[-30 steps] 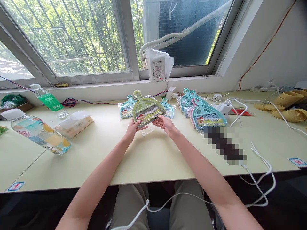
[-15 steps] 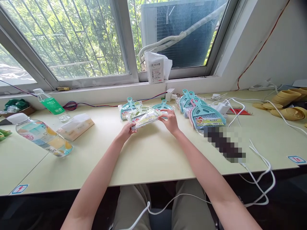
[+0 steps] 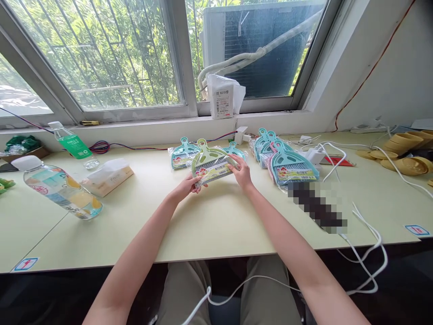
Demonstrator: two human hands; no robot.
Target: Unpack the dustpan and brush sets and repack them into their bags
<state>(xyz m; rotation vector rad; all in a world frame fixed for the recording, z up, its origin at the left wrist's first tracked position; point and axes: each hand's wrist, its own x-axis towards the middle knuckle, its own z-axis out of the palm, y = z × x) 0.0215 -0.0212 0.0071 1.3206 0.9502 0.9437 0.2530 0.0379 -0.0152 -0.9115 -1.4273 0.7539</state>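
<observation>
1. We hold the green dustpan [image 3: 211, 166] up in front of us, above the table [image 3: 209, 230]; it looks bagged with its brush, and it is not yet laid down.
2. Our left hand [image 3: 188, 186] closes on its lower left corner, our right hand [image 3: 241, 172] on its right edge.
3. Two blue dustpans [image 3: 181, 159] already lie behind it.
4. A pile of dustpans [image 3: 292, 159] sits to the right; we cannot tell how many remain to handle.

Greyish-olive trousers [image 3: 184, 293] cover both legs, while the forearms [image 3: 142, 239], left hand [image 3: 188, 187] and right hand [image 3: 241, 172] are bare.
</observation>
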